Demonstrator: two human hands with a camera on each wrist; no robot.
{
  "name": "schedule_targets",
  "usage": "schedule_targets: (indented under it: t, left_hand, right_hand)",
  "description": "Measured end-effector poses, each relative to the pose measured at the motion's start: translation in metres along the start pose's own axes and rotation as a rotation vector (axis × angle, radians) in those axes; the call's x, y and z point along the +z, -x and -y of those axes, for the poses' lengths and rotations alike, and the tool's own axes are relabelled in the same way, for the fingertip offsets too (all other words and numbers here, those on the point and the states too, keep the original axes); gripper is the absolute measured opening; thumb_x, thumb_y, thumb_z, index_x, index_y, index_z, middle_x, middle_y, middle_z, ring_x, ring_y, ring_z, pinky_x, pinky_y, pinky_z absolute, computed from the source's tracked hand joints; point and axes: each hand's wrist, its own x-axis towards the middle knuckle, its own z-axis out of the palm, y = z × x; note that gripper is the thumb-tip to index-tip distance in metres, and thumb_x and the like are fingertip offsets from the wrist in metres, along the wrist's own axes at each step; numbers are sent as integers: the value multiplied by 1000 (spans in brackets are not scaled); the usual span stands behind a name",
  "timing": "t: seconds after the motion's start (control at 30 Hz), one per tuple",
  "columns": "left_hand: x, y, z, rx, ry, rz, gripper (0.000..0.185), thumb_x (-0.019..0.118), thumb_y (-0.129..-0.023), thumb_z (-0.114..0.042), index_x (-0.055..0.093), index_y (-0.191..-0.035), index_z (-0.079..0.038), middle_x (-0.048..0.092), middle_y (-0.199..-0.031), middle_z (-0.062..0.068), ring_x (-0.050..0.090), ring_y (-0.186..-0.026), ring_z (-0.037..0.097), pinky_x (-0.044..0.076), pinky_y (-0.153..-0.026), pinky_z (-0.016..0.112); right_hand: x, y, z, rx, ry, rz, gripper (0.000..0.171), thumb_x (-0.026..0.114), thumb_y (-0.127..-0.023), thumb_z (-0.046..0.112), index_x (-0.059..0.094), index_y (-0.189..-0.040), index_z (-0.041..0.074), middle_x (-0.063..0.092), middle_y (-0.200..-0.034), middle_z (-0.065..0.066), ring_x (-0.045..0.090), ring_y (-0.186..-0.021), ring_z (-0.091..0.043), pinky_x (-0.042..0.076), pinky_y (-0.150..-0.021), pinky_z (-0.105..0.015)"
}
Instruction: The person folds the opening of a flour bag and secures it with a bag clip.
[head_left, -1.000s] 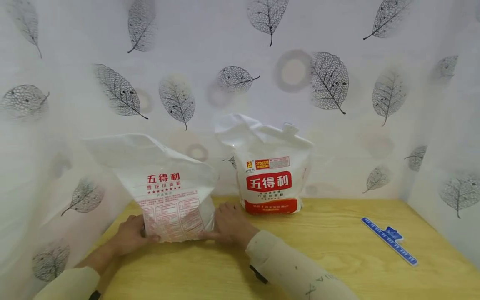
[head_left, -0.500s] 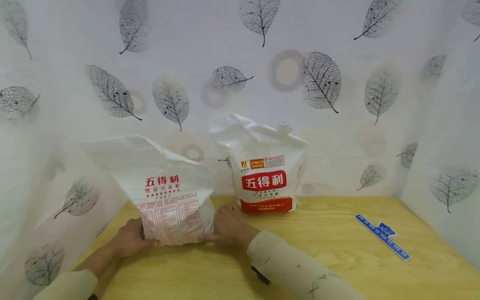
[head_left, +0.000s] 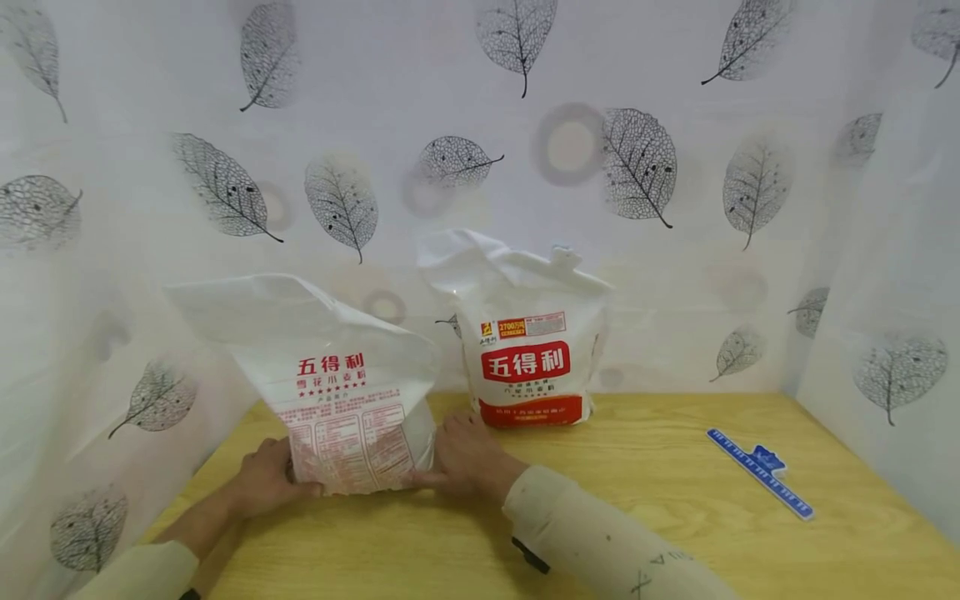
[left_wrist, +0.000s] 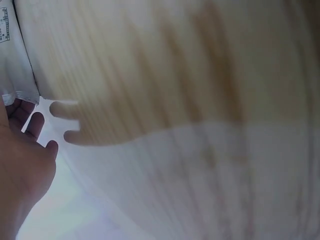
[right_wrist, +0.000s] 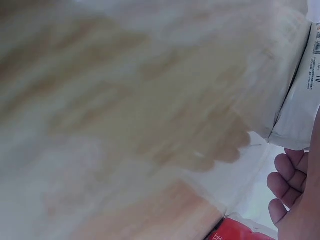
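Observation:
An opened white flour bag [head_left: 337, 392] with red print stands on the wooden table [head_left: 637, 500] at the front left, its top gaping. My left hand [head_left: 266, 483] grips its lower left corner and my right hand [head_left: 465, 458] its lower right corner, thumbs on the front face. In the left wrist view the bag's edge [left_wrist: 15, 55] is beside my left hand [left_wrist: 25, 150]. In the right wrist view the bag's corner [right_wrist: 300, 100] sits just above my right hand [right_wrist: 292, 190]. A second flour bag [head_left: 528, 358] with a red label stands behind, against the back wall.
A long blue sealing clip [head_left: 759, 471] lies on the table at the right. Leaf-patterned white sheets wall the table at the back and both sides. The red base of the second bag [right_wrist: 240, 230] shows low in the right wrist view.
Both hands keep the same hold on the near bag's bottom corners. The bag has shifted very slightly to the right and toward me.

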Motion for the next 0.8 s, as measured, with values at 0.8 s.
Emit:
schedule_targets:
  t: [0.8]
  left_hand:
    - [13,0,-10,70,45,-74,77,81,-71,-55,57,-131,-14,67,-122,8,46,-102,24,29,-89,60]
  right_hand:
    - [-2,20,-10,17,-44,-7,94,36,-82,89,58,-126,8,59,-114,-4,51,-111,-19,41,-105,-44]
